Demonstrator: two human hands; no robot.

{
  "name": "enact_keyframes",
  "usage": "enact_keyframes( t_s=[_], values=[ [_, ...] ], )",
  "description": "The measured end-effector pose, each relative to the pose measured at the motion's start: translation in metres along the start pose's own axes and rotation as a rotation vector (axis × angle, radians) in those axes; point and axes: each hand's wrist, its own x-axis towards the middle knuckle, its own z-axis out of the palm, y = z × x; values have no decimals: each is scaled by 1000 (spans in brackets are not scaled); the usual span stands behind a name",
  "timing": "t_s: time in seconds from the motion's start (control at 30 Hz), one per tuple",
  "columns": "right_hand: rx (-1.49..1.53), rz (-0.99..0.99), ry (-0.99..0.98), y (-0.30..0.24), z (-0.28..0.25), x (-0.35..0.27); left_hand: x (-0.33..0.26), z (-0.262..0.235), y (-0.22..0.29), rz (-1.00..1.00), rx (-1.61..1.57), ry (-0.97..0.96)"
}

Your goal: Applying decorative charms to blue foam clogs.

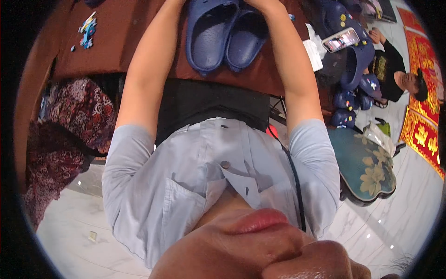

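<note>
A pair of navy blue slippers [209, 49] lies on the brown table cover [107, 51], side by side, with their rounded ends toward me. Both my arms reach forward around the pair. My left hand [179, 3] is at the upper edge, beside the left slipper, mostly cut off. My right hand [262, 3] is at the same edge by the right slipper, and its fingers are out of the picture. Whether either hand grips a slipper cannot be seen.
Small colourful charms [87, 30] lie on the table's left. At right are a lit phone [341, 40], white paper [313, 55] and several blue clogs [355, 69]. Beyond sits a person in black [389, 69]. A flower-patterned stool [364, 165] and patterned cloth [79, 111] flank me.
</note>
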Motion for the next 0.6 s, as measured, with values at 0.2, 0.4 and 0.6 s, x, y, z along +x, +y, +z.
enact_keyframes(
  t_s=[0.2,0.4,0.6],
  values=[
    [-168,45,-90,-14,-7,-1,0,-3,-6,29,-119,-66],
    [-26,247,-59,-10,-10,-10,-6,-4,23,-47,-90,-118],
    [69,309,-34,4,5,-20,-1,-17,36,-205,-86,-234]
  ],
)
